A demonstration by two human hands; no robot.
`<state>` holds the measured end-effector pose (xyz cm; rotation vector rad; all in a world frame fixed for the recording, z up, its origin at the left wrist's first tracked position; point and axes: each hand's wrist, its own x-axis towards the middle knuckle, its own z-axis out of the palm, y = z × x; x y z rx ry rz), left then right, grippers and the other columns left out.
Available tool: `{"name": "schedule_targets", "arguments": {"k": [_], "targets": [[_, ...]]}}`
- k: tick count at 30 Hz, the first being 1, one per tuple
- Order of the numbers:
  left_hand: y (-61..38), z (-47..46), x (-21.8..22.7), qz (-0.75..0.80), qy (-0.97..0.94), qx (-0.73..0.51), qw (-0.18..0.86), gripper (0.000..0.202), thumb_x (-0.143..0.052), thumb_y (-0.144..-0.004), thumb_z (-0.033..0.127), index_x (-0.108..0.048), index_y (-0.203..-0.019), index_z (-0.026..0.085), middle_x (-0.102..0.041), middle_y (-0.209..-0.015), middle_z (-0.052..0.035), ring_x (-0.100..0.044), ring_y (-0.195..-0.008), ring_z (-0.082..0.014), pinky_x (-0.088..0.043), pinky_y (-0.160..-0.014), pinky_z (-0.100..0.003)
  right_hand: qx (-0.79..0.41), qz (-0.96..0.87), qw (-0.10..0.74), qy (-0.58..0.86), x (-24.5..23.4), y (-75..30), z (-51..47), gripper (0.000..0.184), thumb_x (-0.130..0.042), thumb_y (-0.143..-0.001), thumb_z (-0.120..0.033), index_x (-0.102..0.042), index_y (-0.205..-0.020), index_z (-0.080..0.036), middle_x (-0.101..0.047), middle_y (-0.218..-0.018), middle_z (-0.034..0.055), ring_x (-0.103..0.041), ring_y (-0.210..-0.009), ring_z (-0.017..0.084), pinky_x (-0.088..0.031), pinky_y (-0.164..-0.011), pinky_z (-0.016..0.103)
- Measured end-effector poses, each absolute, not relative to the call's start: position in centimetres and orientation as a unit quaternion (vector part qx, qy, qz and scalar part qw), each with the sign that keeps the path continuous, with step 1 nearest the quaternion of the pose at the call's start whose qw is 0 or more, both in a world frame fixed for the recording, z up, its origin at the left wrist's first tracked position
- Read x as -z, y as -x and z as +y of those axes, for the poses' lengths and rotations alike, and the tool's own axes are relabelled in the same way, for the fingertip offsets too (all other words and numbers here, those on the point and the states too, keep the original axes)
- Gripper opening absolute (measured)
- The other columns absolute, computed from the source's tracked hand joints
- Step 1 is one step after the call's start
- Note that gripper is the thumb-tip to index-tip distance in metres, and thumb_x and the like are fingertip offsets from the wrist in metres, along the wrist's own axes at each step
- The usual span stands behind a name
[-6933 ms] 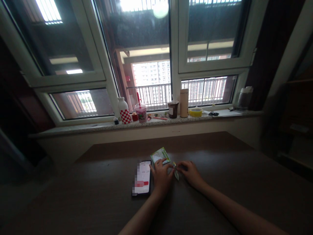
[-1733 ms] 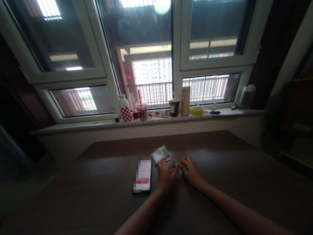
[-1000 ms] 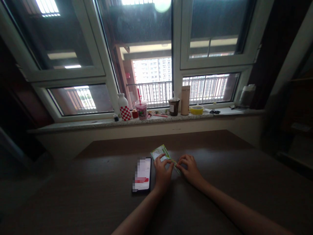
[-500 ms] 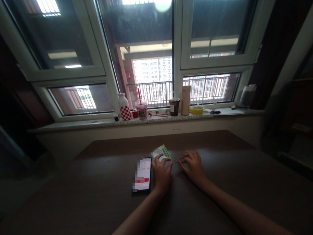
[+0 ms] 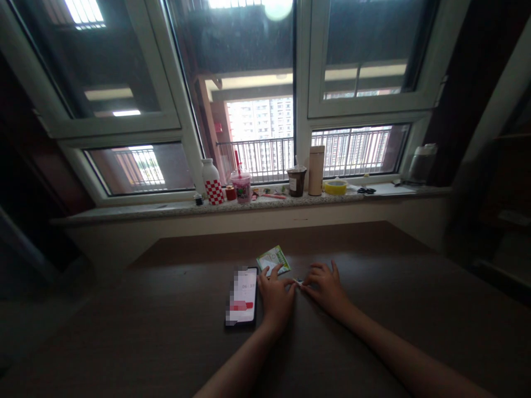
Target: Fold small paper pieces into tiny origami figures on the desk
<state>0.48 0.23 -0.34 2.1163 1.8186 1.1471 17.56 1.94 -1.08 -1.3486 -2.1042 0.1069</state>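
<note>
On the dark wooden table, my left hand and my right hand meet fingertip to fingertip. Between them sits a small folded piece of paper, pinched from both sides against the tabletop. Most of it is hidden under my fingers. A green and white paper packet lies flat just beyond my left hand. A phone with its screen lit lies to the left of my left hand.
A stone windowsill runs behind the table under large windows. On it stand a red-checked bottle, a pink cup with straw, a dark cup, a tall beige flask, a yellow tape roll, scissors and a kettle.
Over the earlier frames both hands kept working the small paper piece between them. Half a second ago they were a little apart; now their fingertips meet on it again, pressing it low.
</note>
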Motion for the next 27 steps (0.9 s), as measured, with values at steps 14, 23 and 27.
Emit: {"name": "schedule_targets", "arguments": {"k": [14,23,27], "targets": [[-0.64,0.00,0.19,0.606,-0.722,-0.330,0.039,0.016,-0.067,-0.078,0.028,-0.076,-0.090,0.032,-0.054,-0.136,-0.0045,-0.032,-0.133,-0.0371,-0.014,-0.111,-0.067,-0.114,-0.793,0.306,0.513,1.37,-17.26,2.15,0.004,-0.066,-0.080,-0.028,-0.069,-0.078,-0.025,-0.071,-0.095,0.0015,-0.049,-0.120,0.029,-0.011,-0.109,0.061],[-0.19,0.33,-0.07,0.598,-0.745,-0.291,0.048,0.008,-0.067,-0.078,0.030,-0.075,-0.079,0.031,-0.052,-0.140,-0.0023,-0.030,-0.135,-0.0376,-0.014,-0.108,-0.070,-0.122,-0.786,0.307,0.523,1.16,-17.10,2.01,0.008,-0.064,-0.083,-0.033,-0.069,-0.083,-0.027,-0.071,-0.099,0.0021,-0.049,-0.116,0.028,-0.015,-0.107,0.059],[0.05,0.23,0.07,0.588,-0.750,-0.301,0.043,0.008,-0.068,-0.079,0.034,-0.076,-0.080,0.031,-0.052,-0.140,-0.0022,-0.030,-0.135,-0.0382,-0.012,-0.108,-0.070,-0.095,-0.799,0.305,0.510,1.28,-17.12,1.96,0.009,-0.062,-0.084,-0.031,-0.070,-0.087,-0.028,-0.072,-0.100,0.0011,-0.049,-0.117,0.029,-0.009,-0.108,0.062]]}}
